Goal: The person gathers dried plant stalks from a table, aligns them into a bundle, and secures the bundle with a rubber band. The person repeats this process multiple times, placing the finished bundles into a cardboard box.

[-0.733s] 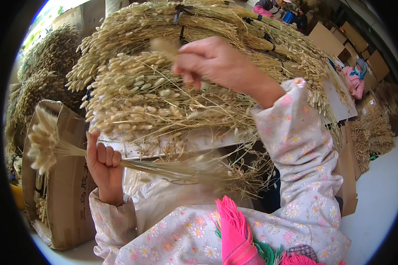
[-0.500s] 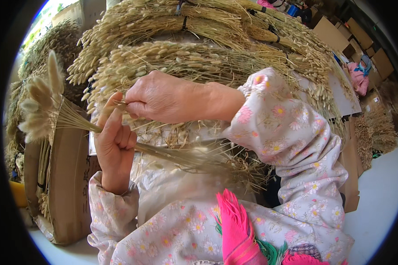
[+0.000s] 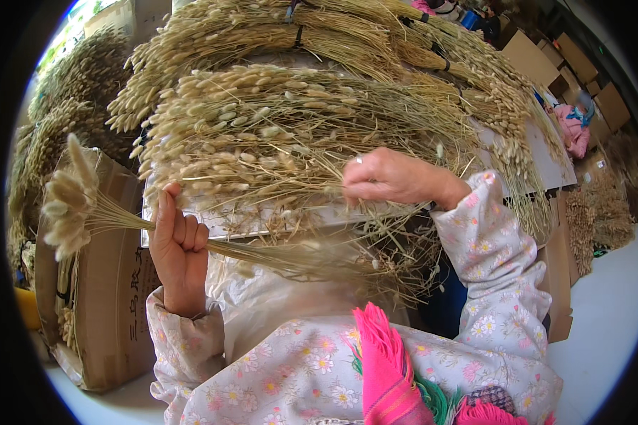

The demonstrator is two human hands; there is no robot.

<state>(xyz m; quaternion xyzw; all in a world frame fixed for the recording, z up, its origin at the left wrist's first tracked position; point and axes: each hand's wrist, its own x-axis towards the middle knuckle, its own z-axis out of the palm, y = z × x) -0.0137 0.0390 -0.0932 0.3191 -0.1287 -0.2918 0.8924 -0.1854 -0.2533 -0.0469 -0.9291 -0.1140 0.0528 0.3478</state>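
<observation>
My left hand is closed round the stems of a bunch of dried bunny-tail grass. The fluffy pale heads point left, and the stems trail out to the right below the hand, blurred at their ends. Over the near right part of the loose dried grass pile, my right hand has its fingers pinched together. Whatever is between those fingertips is hidden from view. A small shiny spot shows on one finger of that hand. Both hands are well apart.
Black-tied bundles of dried grass lie along the far side of the white table. A cardboard box stands at the left, with more grass behind it. Stray stalks hang over the near edge. A person in pink is at the far right.
My right hand has left the left hand's fingertips and moved right, over the pile. The left hand stays closed on the bunch, whose heads have dropped slightly.
</observation>
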